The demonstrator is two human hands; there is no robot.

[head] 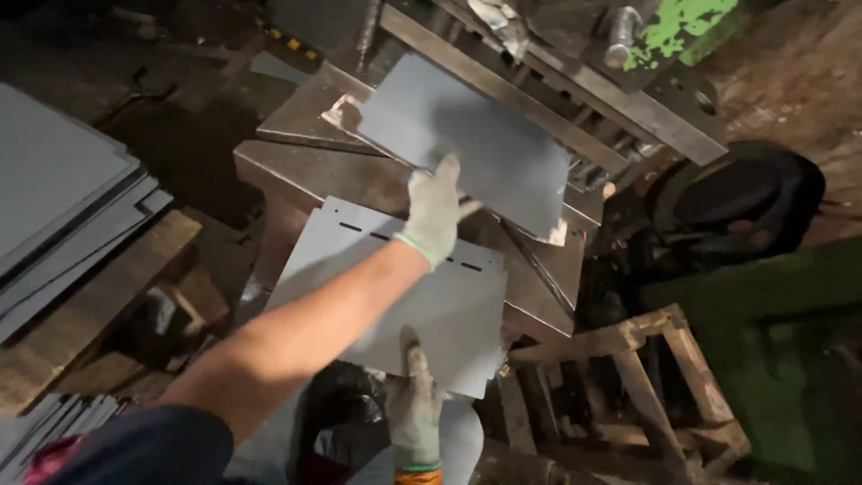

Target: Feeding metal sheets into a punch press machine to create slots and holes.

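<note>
My left hand (437,211), in a pale work glove, reaches forward and grips the near edge of a plain grey metal sheet (476,135). That sheet lies tilted on the steel bed of a press machine (296,135). My right hand (415,406), also gloved, holds the near edge of a second grey sheet (431,310), its thumb lying on top. This lower sheet has a row of short slots along its far edge and sticks out from the bed toward me, below the first sheet.
A stack of grey sheets (63,198) rests on a wooden plank (99,296) at the left. More sheet edges (54,427) show at the bottom left. A rough wooden frame (646,359) stands at the right, beside a dark round object (745,198) and a green surface (772,296).
</note>
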